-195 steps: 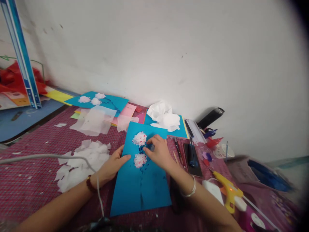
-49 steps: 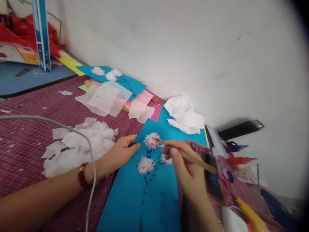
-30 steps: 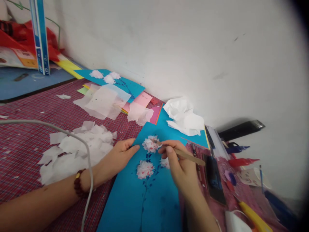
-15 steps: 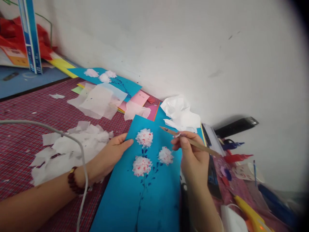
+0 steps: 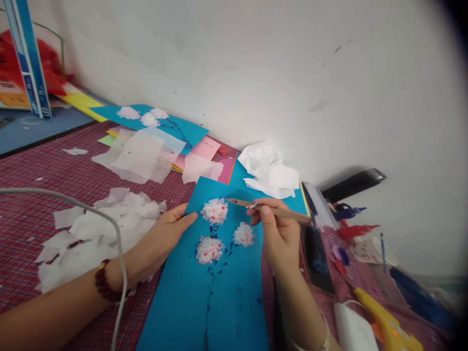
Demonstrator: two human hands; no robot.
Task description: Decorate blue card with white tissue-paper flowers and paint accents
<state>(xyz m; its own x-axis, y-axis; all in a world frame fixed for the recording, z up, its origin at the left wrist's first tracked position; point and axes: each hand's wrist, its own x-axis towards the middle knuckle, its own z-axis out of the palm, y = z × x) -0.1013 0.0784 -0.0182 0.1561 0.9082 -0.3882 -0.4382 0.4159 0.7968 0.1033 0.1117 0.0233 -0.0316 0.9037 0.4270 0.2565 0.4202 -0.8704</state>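
Observation:
My left hand pinches the left edge of a blue sheet of card, thumb on top. On the card are three tufted paper flowers, white flecked with red: a top one, a lower one and one on the right. Dark blue painted stems and leaves run below them. Closed around a thin, pointed wooden stick, my right hand hovers over the card's right side. The stick's tip lies close to the top flower; I cannot tell whether they touch. A small white scrap shows at my fingertips.
A pile of white tissue pieces lies left, and a grey cable crosses my left forearm. Behind are another flowered blue card and crumpled white paper. Right are a phone, paint tubes and a yellow glue gun.
My right hand has moved left with the wooden stick, bringing its tip close to the top flower. My left hand still holds the card's edge. The whole view has shifted slightly.

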